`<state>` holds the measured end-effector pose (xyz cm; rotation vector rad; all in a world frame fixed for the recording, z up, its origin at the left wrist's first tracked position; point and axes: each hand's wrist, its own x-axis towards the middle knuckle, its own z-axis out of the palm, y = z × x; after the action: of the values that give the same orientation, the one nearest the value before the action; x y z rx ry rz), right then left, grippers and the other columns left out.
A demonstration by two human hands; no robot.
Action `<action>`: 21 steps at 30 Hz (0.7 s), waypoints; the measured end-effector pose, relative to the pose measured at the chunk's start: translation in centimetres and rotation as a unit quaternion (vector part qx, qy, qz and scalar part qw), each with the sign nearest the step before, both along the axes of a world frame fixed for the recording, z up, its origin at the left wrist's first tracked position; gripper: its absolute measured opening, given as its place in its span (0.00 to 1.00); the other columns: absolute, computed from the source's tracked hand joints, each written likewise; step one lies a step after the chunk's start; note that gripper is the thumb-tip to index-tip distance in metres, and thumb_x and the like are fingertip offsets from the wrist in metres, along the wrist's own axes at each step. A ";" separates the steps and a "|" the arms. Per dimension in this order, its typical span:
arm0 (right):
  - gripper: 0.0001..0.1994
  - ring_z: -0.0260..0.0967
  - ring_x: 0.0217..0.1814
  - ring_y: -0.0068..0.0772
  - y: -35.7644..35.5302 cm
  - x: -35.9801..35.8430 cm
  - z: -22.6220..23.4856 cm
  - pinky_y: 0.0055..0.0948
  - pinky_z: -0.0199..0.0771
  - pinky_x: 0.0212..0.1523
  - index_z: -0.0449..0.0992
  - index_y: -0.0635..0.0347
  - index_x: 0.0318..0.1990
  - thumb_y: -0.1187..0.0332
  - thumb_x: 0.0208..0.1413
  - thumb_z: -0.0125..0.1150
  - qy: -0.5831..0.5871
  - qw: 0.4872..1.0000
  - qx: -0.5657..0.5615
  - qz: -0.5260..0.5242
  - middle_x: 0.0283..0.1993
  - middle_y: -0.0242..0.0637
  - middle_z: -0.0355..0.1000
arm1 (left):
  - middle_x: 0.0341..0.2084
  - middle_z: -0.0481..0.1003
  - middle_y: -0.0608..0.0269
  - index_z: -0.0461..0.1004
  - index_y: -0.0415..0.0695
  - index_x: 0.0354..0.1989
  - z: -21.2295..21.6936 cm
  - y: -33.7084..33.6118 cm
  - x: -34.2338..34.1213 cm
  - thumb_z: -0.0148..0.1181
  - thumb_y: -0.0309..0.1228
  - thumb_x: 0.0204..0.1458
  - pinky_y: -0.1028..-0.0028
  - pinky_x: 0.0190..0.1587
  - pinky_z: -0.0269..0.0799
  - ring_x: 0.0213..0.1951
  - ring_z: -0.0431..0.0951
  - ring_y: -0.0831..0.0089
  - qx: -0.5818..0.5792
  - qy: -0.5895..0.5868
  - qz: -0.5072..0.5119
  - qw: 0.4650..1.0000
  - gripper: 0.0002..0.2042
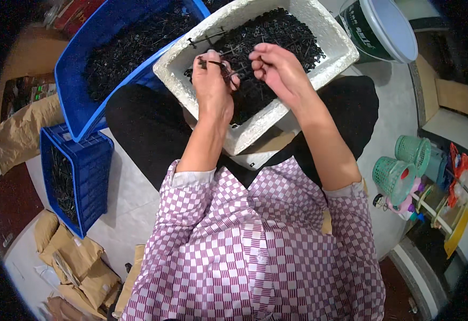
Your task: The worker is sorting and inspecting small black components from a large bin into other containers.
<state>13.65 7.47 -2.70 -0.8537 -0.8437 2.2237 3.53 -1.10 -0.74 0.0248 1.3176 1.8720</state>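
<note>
Both hands are over a white foam box between my knees. Small black plastic parts fill much of it. My left hand, at the box's left side, is closed on a thin, branched black plastic sprue, which sticks out toward the right. A hand's width away, my right hand has its fingers curled, thumb and forefinger together near the sprue. Whatever may be between those fingertips is too small to make out. Another piece of black sprue lies at the box's far left.
At the left, a large blue tub holds many black parts. A smaller blue crate stands nearer, above brown paper bags. A white and green bucket is at the far right; green mesh baskets sit to the right.
</note>
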 end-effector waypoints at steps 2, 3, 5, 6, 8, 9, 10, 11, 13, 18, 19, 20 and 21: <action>0.04 0.65 0.29 0.19 -1.2 0.4 0.5 0.19 0.67 0.31 0.69 0.61 0.35 0.72 0.54 0.51 -0.012 0.995 -0.012 0.098 0.35 0.35 0.70 | 0.15 0.64 0.68 0.61 0.45 0.30 -0.2 0.0 -0.6 0.47 0.36 0.57 0.83 0.15 0.59 0.13 0.62 0.81 0.013 0.003 0.012 1.000 0.09; 0.04 0.67 0.31 0.20 -1.6 0.5 0.7 0.19 0.68 0.32 0.70 0.61 0.36 0.72 0.54 0.51 -0.018 0.989 -0.019 0.146 0.36 0.35 0.71 | 0.15 0.64 0.68 0.61 0.45 0.30 -0.3 -0.1 -0.7 0.48 0.36 0.56 0.83 0.15 0.59 0.12 0.62 0.80 0.020 0.005 0.018 1.000 0.09; 0.05 0.67 0.32 0.20 -1.7 0.3 0.4 0.18 0.68 0.33 0.70 0.61 0.36 0.72 0.54 0.52 -0.034 0.987 0.004 0.159 0.36 0.35 0.71 | 0.15 0.64 0.68 0.61 0.45 0.30 -0.5 -0.3 -0.8 0.48 0.36 0.57 0.83 0.15 0.59 0.13 0.62 0.81 0.025 0.027 0.012 0.999 0.09; 0.06 0.68 0.33 0.20 -1.8 0.2 0.2 0.18 0.68 0.34 0.70 0.61 0.37 0.72 0.54 0.52 -0.049 0.984 0.027 0.171 0.36 0.35 0.71 | 0.16 0.63 0.69 0.61 0.45 0.30 -0.6 -0.4 -0.8 0.48 0.36 0.57 0.83 0.15 0.59 0.13 0.62 0.81 0.031 0.050 0.004 0.998 0.09; 0.06 0.69 0.34 0.20 -1.8 0.0 0.3 0.18 0.69 0.35 0.70 0.61 0.38 0.71 0.54 0.52 -0.063 0.980 0.051 0.181 0.36 0.34 0.72 | 0.16 0.63 0.69 0.61 0.45 0.30 -0.7 -0.3 -0.8 0.48 0.36 0.57 0.84 0.15 0.59 0.13 0.62 0.82 0.038 0.073 -0.005 0.997 0.09; 0.07 0.69 0.34 0.20 -1.9 0.0 0.4 0.19 0.69 0.35 0.70 0.62 0.38 0.71 0.52 0.54 -0.075 0.978 0.057 0.188 0.35 0.33 0.72 | 0.16 0.63 0.69 0.61 0.44 0.30 -1.0 -0.2 -0.8 0.48 0.36 0.57 0.84 0.16 0.58 0.14 0.62 0.82 0.041 0.095 -0.001 0.995 0.09; 0.07 0.69 0.34 0.21 -1.9 -0.1 0.5 0.20 0.69 0.35 0.70 0.63 0.37 0.71 0.51 0.55 -0.086 0.975 0.064 0.194 0.33 0.33 0.72 | 0.17 0.63 0.70 0.61 0.44 0.30 -1.2 -0.1 -0.7 0.48 0.37 0.57 0.84 0.16 0.58 0.14 0.62 0.83 0.044 0.118 0.003 0.992 0.10; 0.08 0.69 0.35 0.22 -1.9 -0.2 0.5 0.22 0.69 0.35 0.70 0.63 0.37 0.71 0.50 0.57 -0.097 0.972 0.070 0.201 0.32 0.32 0.72 | 0.17 0.63 0.70 0.61 0.44 0.30 -1.4 0.0 -0.7 0.48 0.37 0.57 0.84 0.16 0.58 0.15 0.62 0.84 0.047 0.140 0.006 0.989 0.10; 0.08 0.70 0.34 0.25 -1.8 -0.2 0.5 0.24 0.70 0.35 0.70 0.64 0.35 0.72 0.48 0.57 -0.190 0.942 0.196 0.195 0.31 0.34 0.72 | 0.17 0.63 0.71 0.62 0.44 0.30 -1.3 0.0 -0.4 0.47 0.37 0.57 0.84 0.16 0.58 0.15 0.62 0.84 0.042 0.154 -0.009 0.987 0.10; 0.08 0.70 0.32 0.39 -1.6 -0.7 -0.1 0.33 0.70 0.32 0.68 0.66 0.31 0.74 0.42 0.57 -0.383 0.758 0.519 0.100 0.28 0.43 0.71 | 0.17 0.63 0.70 0.61 0.43 0.30 -1.5 0.4 0.6 0.48 0.37 0.57 0.85 0.16 0.58 0.15 0.61 0.84 0.033 0.175 -0.044 0.983 0.10; 0.08 0.70 0.31 0.43 -1.6 -0.8 -0.2 0.35 0.69 0.32 0.68 0.67 0.30 0.75 0.41 0.56 -0.391 0.727 0.560 0.064 0.28 0.46 0.70 | 0.17 0.64 0.70 0.61 0.43 0.30 -1.6 0.5 0.7 0.48 0.36 0.57 0.85 0.16 0.57 0.15 0.61 0.84 0.033 0.172 -0.046 0.984 0.10; 0.08 0.70 0.31 0.43 -1.5 -1.0 -0.4 0.35 0.69 0.32 0.68 0.67 0.30 0.75 0.41 0.56 -0.392 0.728 0.559 0.063 0.28 0.46 0.70 | 0.17 0.64 0.70 0.61 0.43 0.30 -1.6 0.5 0.7 0.48 0.36 0.57 0.85 0.16 0.57 0.15 0.61 0.84 0.033 0.171 -0.048 0.983 0.10; 0.07 0.70 0.31 0.45 -1.5 -1.2 -0.5 0.35 0.69 0.32 0.68 0.66 0.29 0.75 0.41 0.55 -0.393 0.726 0.562 0.057 0.28 0.48 0.69 | 0.17 0.64 0.70 0.61 0.43 0.30 -1.7 0.5 0.6 0.48 0.36 0.57 0.84 0.15 0.57 0.15 0.62 0.84 0.028 0.144 -0.046 0.988 0.10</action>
<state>12.48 5.94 -3.19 -1.0317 -2.3125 0.8822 4.14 -0.64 -2.43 0.3932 1.4294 1.8753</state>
